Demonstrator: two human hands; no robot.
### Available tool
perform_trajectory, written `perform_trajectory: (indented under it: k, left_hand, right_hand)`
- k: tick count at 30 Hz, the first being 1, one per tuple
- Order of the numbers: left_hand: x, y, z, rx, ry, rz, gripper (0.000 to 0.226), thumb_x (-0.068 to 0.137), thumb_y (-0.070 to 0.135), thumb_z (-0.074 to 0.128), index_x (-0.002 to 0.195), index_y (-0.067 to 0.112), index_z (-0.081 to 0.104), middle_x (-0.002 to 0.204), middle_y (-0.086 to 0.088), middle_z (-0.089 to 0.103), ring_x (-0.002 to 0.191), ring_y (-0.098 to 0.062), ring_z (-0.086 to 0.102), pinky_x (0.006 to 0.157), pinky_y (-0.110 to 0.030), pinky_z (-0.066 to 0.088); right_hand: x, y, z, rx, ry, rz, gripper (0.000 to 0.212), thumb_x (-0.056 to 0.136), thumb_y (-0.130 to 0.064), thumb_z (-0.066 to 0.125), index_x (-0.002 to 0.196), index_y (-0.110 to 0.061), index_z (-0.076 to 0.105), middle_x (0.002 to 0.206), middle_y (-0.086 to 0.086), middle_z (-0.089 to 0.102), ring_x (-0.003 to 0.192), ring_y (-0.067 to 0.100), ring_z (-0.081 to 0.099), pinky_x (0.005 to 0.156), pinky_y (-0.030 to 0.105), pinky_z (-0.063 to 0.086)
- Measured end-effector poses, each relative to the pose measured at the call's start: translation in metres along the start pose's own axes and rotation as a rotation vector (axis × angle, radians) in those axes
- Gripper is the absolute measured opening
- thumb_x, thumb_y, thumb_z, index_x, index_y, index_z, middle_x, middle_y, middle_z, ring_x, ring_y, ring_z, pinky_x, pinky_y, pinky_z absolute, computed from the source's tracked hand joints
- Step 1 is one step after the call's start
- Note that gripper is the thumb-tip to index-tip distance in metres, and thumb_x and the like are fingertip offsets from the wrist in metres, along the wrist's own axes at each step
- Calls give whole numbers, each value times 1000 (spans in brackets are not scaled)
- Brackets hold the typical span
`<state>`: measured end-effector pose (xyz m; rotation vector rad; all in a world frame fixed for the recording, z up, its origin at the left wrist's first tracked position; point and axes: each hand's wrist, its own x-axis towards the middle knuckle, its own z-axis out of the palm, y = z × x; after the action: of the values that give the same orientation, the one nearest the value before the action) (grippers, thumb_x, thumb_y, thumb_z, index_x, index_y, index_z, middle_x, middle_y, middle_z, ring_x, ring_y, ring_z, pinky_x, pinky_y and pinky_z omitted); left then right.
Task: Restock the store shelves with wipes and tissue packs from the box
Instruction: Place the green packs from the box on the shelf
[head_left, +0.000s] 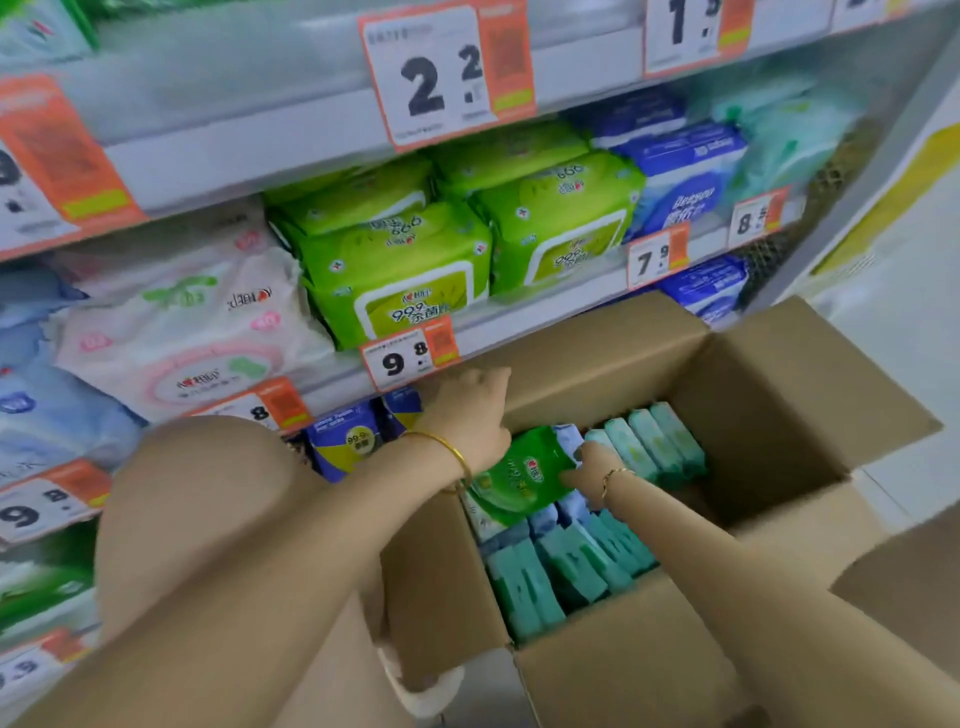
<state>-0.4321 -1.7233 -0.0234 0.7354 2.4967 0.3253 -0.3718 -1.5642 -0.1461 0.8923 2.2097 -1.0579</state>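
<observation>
glossy green pack (519, 480) in cardboard box (769, 395)

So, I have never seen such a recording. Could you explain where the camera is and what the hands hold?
There is no machine: a person wears one camera on the head, looking down at two bare hands. Both reach into an open cardboard box beside store shelves stocked with green wipes. The box holds rows of teal packs. The right hand seems to pinch a green pack lying on them; the left hand is at its upper edge, fingers hidden, so its grip is unclear.
</observation>
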Motion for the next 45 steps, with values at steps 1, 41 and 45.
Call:
perform_trajectory:
  k: [1, 41, 45]
  left_hand:
    - [1, -1, 3, 23, -8, 9, 68, 90, 13, 47, 149, 15, 13, 149, -15, 28, 135, -33, 31, 111, -43, 32]
    - [-180, -71, -261, -914, 1129, 175, 24, 85, 0, 60, 108, -5, 61, 89, -7, 67, 73, -10, 64, 79, -30, 56]
    - [-162, -101, -278, -794, 1185, 11, 51, 57, 10, 54, 106, 0, 67, 100, -21, 69, 93, -33, 66, 87, -41, 53]
  right_hand:
    - [8, 3, 8, 34, -4, 36, 14, 89, -10, 55, 87, 1, 45, 78, 13, 42, 73, 24, 46, 65, 34, 46]
    - [-266, -345, -97, 305, -135, -1170, 23, 86, -5, 62, 109, -5, 59, 80, -5, 71, 55, 3, 66, 49, 23, 57]
    - [-250, -400, -79, 310, -20, -1140, 36, 86, -2, 62, 119, 8, 51, 109, 20, 65, 66, 19, 67, 60, 36, 57]
